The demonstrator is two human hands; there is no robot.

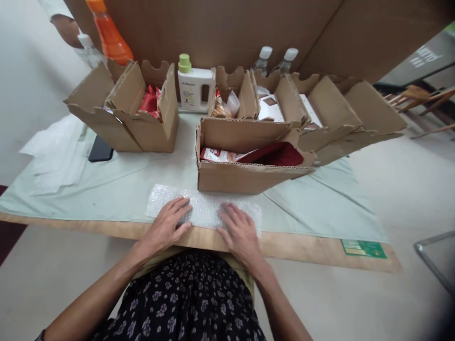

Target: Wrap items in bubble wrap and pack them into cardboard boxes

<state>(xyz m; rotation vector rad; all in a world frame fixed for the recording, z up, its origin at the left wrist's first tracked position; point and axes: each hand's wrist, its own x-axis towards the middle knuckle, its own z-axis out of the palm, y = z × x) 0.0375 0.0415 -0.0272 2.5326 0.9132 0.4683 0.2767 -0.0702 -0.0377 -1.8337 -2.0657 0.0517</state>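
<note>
A folded strip of bubble wrap (203, 208) lies flat along the front edge of the table. My left hand (171, 219) rests on its left half, fingers spread and pressing lightly. On the right half lies my right hand (239, 227), also spread flat, its fingertips slightly blurred. Just behind the wrap stands an open cardboard box (231, 179) holding a dark red packet (275, 154) and a white printed packet (218, 155).
More open cardboard boxes (149, 132) line the back, around a white bottle with a green cap (192, 90). At left lie white sheets (59, 151) and a black phone (100, 149). A green card (363, 248) sits at the front right edge. Behind, an orange bottle (112, 40) stands.
</note>
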